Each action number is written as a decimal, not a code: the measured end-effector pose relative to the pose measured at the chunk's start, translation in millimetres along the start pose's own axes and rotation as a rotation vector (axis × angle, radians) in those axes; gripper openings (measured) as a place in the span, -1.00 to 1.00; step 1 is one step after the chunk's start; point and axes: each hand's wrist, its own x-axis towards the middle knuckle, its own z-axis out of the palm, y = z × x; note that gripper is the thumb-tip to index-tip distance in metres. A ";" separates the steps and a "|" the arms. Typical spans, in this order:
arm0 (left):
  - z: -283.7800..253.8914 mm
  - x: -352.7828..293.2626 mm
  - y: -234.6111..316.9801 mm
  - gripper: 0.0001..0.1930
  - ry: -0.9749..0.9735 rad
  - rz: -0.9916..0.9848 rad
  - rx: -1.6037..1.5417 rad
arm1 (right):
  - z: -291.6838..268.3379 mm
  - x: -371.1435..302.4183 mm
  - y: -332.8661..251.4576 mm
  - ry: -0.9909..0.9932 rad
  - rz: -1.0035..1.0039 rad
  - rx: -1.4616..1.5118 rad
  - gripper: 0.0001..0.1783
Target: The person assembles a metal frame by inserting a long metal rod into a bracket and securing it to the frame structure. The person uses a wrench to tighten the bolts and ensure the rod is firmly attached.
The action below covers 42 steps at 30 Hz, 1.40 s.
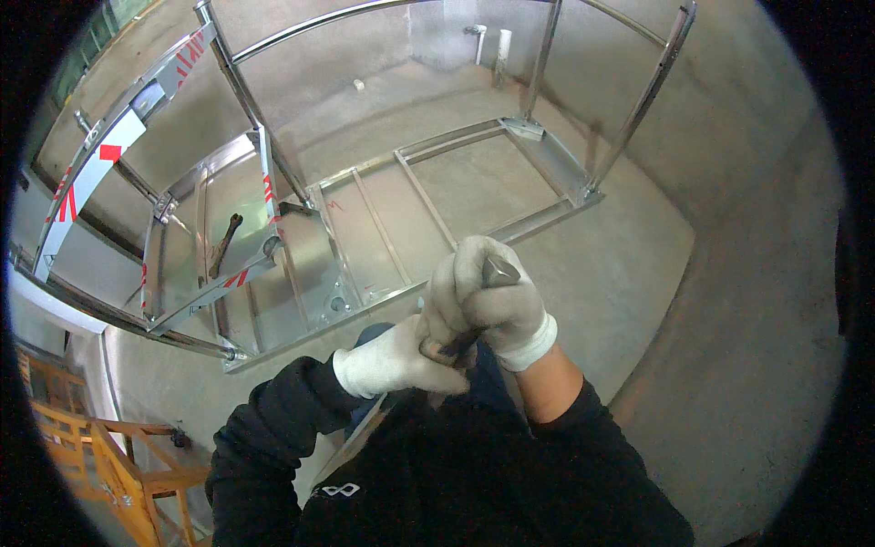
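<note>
Both my hands wear white knit gloves and are close together in front of my chest. My right hand (pixel 492 301) is closed in a fist around a metal tool (pixel 499 271), whose shiny rounded end sticks out at the top of the fist. The rest of the tool is mostly hidden, so its kind does not show. Just below and to the left, my left hand (pixel 396 362) is closed near a dark part under the right fist. What the left fingers hold is hidden. Beyond them lies a welded metal frame (pixel 378 296) with crossbars.
Upright metal posts (pixel 239 77) and a curved rail rise from the frame. A dark spanner-like tool (pixel 225 246) lies on it at left. Red-and-white marked panels (pixel 118 137) stand at left, above an orange-yellow wooden structure (pixel 118 456). Grey walls (pixel 729 164) enclose the right side.
</note>
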 end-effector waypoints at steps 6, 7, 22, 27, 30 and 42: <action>-2.8 19.4 -21.3 -0.70 0.262 0.109 0.194 | -12.1 2.0 -5.6 0.151 -0.011 -0.152 -0.89; -1.9 21.5 -22.0 -0.69 0.295 0.090 0.184 | -14.2 3.4 -4.1 0.194 -0.018 -0.186 -0.88; 1.9 73.0 -57.2 -0.47 0.875 0.026 0.766 | -71.7 24.3 8.2 0.426 0.175 -0.078 -0.85; -11.2 69.7 -57.9 -0.48 0.815 0.034 0.581 | -61.8 26.7 11.0 0.496 0.059 -0.136 -0.63; -14.7 73.7 -54.2 -0.49 0.836 0.020 0.547 | -55.7 28.7 29.3 0.604 -0.117 -0.145 -0.53; 10.0 71.5 -59.5 -0.40 0.951 0.026 0.790 | -65.9 20.9 9.3 0.416 0.105 -0.273 -0.83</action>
